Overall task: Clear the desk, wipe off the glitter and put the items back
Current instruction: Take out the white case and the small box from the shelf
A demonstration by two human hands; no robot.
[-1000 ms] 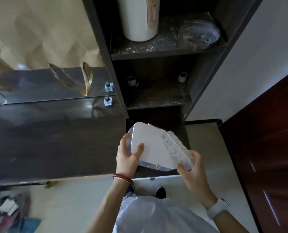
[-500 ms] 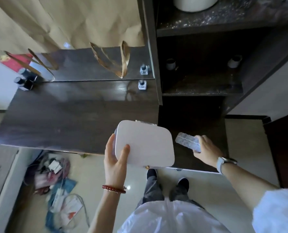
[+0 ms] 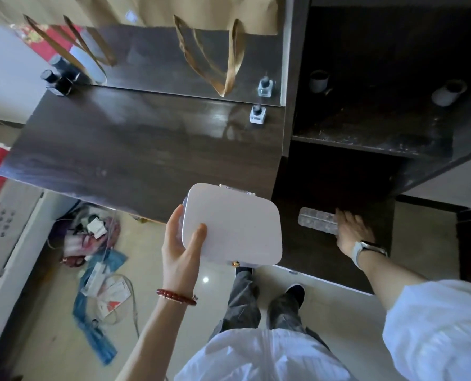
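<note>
The dark desk (image 3: 135, 149) fills ten to twelve o'clock, its left corner cut off. One white case (image 3: 233, 225) sits at centre, left hand (image 3: 180, 243) fingers curled round its edge. At three o'clock the right hand (image 3: 351, 233), fingers spread and blurred, touches one clear tray (image 3: 317, 220) on a shadowed lower shelf (image 3: 311, 251). No writing is legible.

1. A beaded dark-red bracelet (image 3: 177, 296) rings the left wrist, at about 7 o'clock in view.
2. A watch (image 3: 362, 250) with a pale band and dark face sits on the right wrist, at 4 o'clock.
3. A loose white top (image 3: 256, 356) with wide sleeves (image 3: 435, 328).
4. Grey trousers (image 3: 242, 306) and dark shoes (image 3: 293, 291) at 6 o'clock.
</note>
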